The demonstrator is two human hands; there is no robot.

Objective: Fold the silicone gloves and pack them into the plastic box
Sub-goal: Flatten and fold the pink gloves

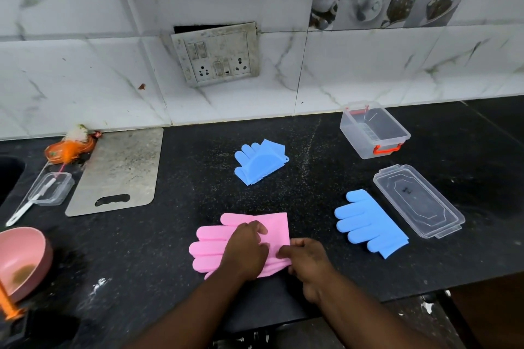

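A pink silicone glove (pixel 211 246) lies flat on the black counter, fingers pointing left. My left hand (pixel 246 249) presses down on its palm area. My right hand (pixel 307 263) pinches the glove's cuff edge at its right side. A blue glove (pixel 259 161) with bristles up lies farther back in the middle. Another blue glove (pixel 368 224) lies flat to the right, fingers pointing left. The clear plastic box (pixel 374 133) with red latches stands open at the back right. Its clear lid (pixel 418 204) rests beside the right blue glove.
A steel cutting board (pixel 119 173) lies at the left. Near it are a small clear container (pixel 52 188) with a white utensil, an orange scrubber (pixel 68 147) and a pink bowl (pixel 19 258). A sink edge shows at far left. The counter's front edge runs under my forearms.
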